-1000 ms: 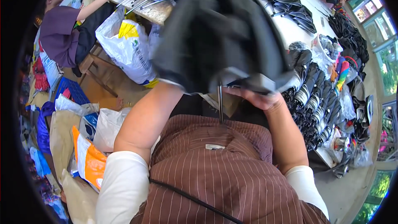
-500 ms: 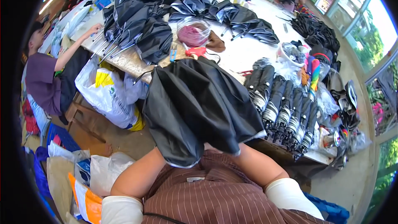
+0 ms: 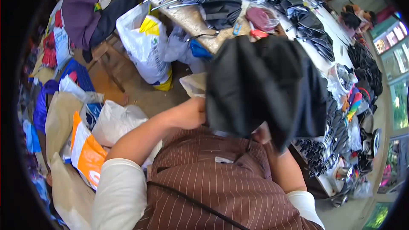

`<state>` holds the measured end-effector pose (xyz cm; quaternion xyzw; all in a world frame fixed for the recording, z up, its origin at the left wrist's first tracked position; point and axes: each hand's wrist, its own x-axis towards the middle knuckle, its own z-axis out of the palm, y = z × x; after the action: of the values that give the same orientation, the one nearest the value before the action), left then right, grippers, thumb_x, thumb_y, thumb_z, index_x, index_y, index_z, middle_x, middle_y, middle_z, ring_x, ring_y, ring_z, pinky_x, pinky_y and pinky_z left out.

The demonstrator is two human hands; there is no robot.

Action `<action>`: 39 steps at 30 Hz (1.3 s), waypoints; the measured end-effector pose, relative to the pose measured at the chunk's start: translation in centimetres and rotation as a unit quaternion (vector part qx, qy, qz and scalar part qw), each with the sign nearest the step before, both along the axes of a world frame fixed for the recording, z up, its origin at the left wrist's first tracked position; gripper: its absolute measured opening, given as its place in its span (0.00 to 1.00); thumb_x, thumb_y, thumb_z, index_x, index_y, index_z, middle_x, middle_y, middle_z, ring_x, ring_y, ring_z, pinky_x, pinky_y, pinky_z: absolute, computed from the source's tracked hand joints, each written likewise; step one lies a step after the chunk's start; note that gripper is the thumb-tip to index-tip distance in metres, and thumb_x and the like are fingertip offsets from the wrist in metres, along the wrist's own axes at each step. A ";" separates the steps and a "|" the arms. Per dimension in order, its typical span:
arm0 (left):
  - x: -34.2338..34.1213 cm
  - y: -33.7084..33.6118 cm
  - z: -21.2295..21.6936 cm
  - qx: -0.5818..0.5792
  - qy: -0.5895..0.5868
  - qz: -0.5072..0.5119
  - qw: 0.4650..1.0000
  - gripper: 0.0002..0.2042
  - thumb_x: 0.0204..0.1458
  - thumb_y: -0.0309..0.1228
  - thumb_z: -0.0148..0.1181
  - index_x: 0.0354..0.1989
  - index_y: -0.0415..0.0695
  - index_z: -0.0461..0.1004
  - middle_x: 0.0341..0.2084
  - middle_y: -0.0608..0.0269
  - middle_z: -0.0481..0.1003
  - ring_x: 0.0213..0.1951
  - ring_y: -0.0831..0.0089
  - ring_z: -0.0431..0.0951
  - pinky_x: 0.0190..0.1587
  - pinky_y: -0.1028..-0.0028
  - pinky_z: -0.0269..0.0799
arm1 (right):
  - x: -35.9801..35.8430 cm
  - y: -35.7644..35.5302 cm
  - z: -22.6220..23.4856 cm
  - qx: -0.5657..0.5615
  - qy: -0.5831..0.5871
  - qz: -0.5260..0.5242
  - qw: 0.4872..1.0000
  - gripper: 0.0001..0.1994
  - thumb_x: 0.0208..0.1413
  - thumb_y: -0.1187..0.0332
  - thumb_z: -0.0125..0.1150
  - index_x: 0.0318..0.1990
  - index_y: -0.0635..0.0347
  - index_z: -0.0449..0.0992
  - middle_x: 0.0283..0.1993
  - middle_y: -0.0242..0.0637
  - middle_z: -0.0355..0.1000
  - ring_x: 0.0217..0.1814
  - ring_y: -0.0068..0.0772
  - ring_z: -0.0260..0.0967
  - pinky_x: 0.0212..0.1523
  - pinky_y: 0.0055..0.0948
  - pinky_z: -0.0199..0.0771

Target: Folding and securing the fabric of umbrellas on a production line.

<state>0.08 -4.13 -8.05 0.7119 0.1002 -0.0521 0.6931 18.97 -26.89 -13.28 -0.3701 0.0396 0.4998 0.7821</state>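
A black umbrella (image 3: pixel 264 85), its canopy hanging in loose folds, is held up in front of my chest and blurred by motion. My left hand (image 3: pixel 195 113) is closed in a fist at the canopy's left edge, its fingertips partly covered by the cloth. Below the lower folds my right hand (image 3: pixel 260 134) shows in part, closed and blurred. A thin dark piece sticks down beside it. The umbrella's shaft and most of my right fingers are hidden by the canopy.
More black umbrellas (image 3: pixel 221 6) lie heaped on the white table (image 3: pixel 336 25), near pink twine (image 3: pixel 260 18) and a red tool (image 3: pixel 258 34). Folded umbrellas (image 3: pixel 326 145) line its right side. A white bag (image 3: pixel 145 47) stands at left; a co-worker in purple (image 3: pixel 83 8) sits beyond.
The view has swung left and down. The umbrella has been drawn up off the table edge, and my left hand has come out from under the cloth to its left edge.
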 end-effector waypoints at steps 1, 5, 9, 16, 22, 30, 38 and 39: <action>-0.5 0.2 -1.3 0.032 0.008 -0.018 0.999 0.08 0.55 0.32 0.55 0.35 0.40 0.76 0.32 0.65 0.76 0.32 0.76 0.74 0.38 0.80 0.70 | 0.3 -2.3 -0.8 -0.016 -0.014 -0.003 1.000 0.19 0.54 0.62 0.55 0.53 0.55 0.71 0.48 0.32 0.67 0.45 0.27 0.56 0.43 0.28 0.55; -3.4 3.2 -1.8 0.152 -0.030 0.201 0.967 0.11 0.57 0.33 0.51 0.40 0.39 0.74 0.40 0.61 0.75 0.42 0.75 0.73 0.43 0.78 0.69 | 1.0 -1.9 -2.7 -0.077 -0.088 0.000 0.993 0.17 0.53 0.65 0.55 0.51 0.56 0.71 0.43 0.31 0.68 0.37 0.23 0.53 0.35 0.24 0.52; 0.6 1.2 -0.4 0.397 -0.264 0.233 0.847 0.15 0.59 0.33 0.48 0.52 0.40 0.69 0.42 0.62 0.75 0.44 0.73 0.72 0.48 0.76 0.66 | -0.9 0.5 -4.9 -0.120 -0.173 -0.020 0.977 0.16 0.53 0.69 0.56 0.50 0.58 0.71 0.38 0.30 0.68 0.29 0.19 0.50 0.27 0.20 0.49; -4.5 3.9 0.6 0.109 -0.075 0.162 0.978 0.18 0.60 0.33 0.47 0.56 0.37 0.65 0.32 0.59 0.76 0.26 0.75 0.74 0.34 0.77 0.68 | -1.6 -2.0 -8.5 -0.179 -0.316 -0.094 0.927 0.14 0.51 0.75 0.56 0.47 0.62 0.72 0.29 0.29 0.69 0.15 0.13 0.45 0.12 0.12 0.45; -3.2 3.5 -0.6 0.544 -0.185 0.255 0.778 0.16 0.58 0.36 0.49 0.51 0.40 0.69 0.43 0.60 0.73 0.48 0.65 0.70 0.60 0.61 0.51 | -3.9 -0.7 -4.5 -0.146 -0.251 -0.034 0.956 0.10 0.53 0.75 0.56 0.43 0.61 0.72 0.27 0.31 0.68 0.16 0.13 0.46 0.13 0.13 0.48; -3.1 4.5 -0.9 0.137 -0.244 0.109 0.954 0.21 0.61 0.42 0.43 0.54 0.39 0.65 0.46 0.59 0.71 0.43 0.63 0.73 0.58 0.60 0.58 | -2.8 -2.5 -4.4 -0.142 -0.170 0.070 0.973 0.07 0.53 0.73 0.58 0.39 0.61 0.73 0.24 0.32 0.67 0.15 0.14 0.48 0.14 0.13 0.46; 0.0 4.3 -2.3 0.400 -0.289 0.258 0.831 0.24 0.62 0.49 0.40 0.45 0.38 0.70 0.46 0.54 0.71 0.42 0.59 0.75 0.53 0.64 0.64 | 1.7 -1.7 -4.1 -0.108 -0.116 0.171 0.973 0.05 0.53 0.71 0.59 0.36 0.61 0.73 0.22 0.31 0.66 0.14 0.15 0.48 0.13 0.12 0.44; 0.9 3.6 -2.7 0.401 -0.285 0.263 0.830 0.24 0.62 0.49 0.40 0.45 0.38 0.70 0.46 0.54 0.71 0.42 0.59 0.75 0.53 0.64 0.64 | 1.8 -1.2 -4.2 -0.108 -0.111 0.175 0.972 0.04 0.53 0.72 0.59 0.35 0.60 0.72 0.22 0.30 0.65 0.14 0.15 0.47 0.13 0.13 0.43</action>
<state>1.00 -0.53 -10.72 0.8576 0.0938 0.3817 0.3317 20.74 -28.06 -17.46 -0.5065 -0.0588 0.5776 0.6374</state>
